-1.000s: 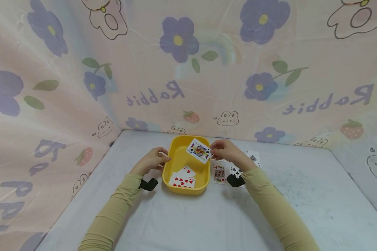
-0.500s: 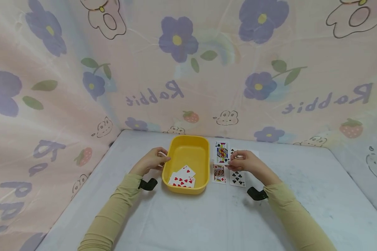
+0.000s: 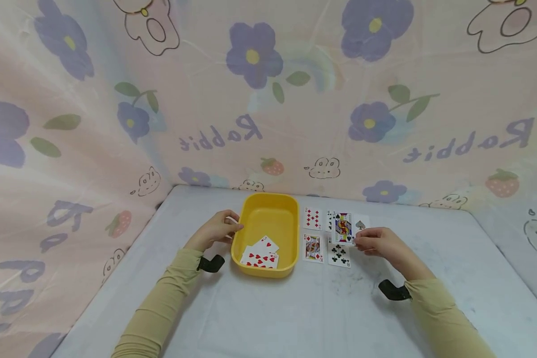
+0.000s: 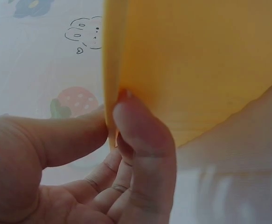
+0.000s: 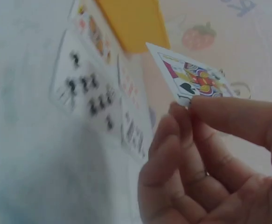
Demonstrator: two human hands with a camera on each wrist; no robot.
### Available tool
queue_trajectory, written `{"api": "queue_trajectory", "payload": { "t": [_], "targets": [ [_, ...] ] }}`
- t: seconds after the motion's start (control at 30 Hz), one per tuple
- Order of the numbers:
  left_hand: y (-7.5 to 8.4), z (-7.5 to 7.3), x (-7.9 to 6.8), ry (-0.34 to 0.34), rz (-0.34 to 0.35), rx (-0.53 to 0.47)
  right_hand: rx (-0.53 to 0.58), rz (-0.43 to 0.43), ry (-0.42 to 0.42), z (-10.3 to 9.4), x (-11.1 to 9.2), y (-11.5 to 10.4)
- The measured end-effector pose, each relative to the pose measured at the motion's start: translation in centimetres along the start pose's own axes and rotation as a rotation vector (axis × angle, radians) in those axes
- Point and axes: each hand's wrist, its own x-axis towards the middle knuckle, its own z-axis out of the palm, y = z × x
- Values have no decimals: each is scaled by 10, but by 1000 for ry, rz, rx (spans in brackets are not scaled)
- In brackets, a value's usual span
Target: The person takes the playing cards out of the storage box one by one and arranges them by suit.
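L hand pinches L rim of yellow tray; L wrist cam shows thumb on one side of the wall, a finger on the other, a grip head cam mostly hides. Tray sits on white cloth, long axis running away from the person; heart cards overlap at its near end. Just R of tray: number diamond card far, face-card diamond near, both lengthwise away. Next col: far black-suit card, partly covered, & near club card. Jack of spades hangs over that col, long axis approx. away from person, face up to head cam. R hand has its near R corner btwn thumb & index; only R wrist cam shows card steeply angled, clear of table. Spade card partly hidden behind. Vs 1 s ago: jack was over tray, slanted; 0.5 s ago over diamonds; now further R & straighter. L hand & tray same.
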Motion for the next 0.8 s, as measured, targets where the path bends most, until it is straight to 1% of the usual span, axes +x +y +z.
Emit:
{"api": "queue_trajectory", "payload": {
  "t": [0.17, 0.23, 0.43, 0.63, 0.8],
  "targets": [
    [0, -1, 1, 3, -6, 9, -12, 83, 37, -12, -15, 17],
    [0, -1, 1, 4, -10, 6, 2, 117, 46, -16, -20, 24],
    [0, 0, 2, 0, -20, -14, 53, 195, 25, -22, -33, 43],
    [0, 0, 2, 11, -22, -8, 67, 213, 17, -24, -35, 51],
    [-1, 0, 3, 15, -16, -2, 43, 217, 7, -25, -34, 51]
  ]
}}
